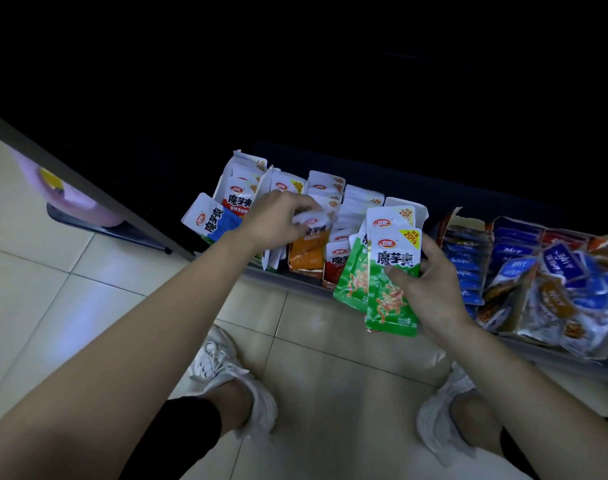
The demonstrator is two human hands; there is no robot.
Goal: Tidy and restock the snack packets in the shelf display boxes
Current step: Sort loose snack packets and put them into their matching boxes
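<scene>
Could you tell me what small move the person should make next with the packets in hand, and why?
Probably slot the green packets held in the right hand into the box where the left hand is parting the orange packet row, though no green row is clearly visible, so check the match first.

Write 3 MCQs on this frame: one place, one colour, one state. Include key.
1. Where do the blue foil packets sit relative to the right hand?
A. To its right
B. To its left
C. On the floor

2. Lower-half colour of the packets in the right hand's grip?
A. Purple
B. Green
C. Black

3. The left hand is:
A. Resting on a knee
B. Hanging idle
C. Pinching a white-topped packet over the boxes

Key: 1 A, blue rows lie rightward; 2 B, green printed packets; 3 C, fingers closed on its top.
</scene>
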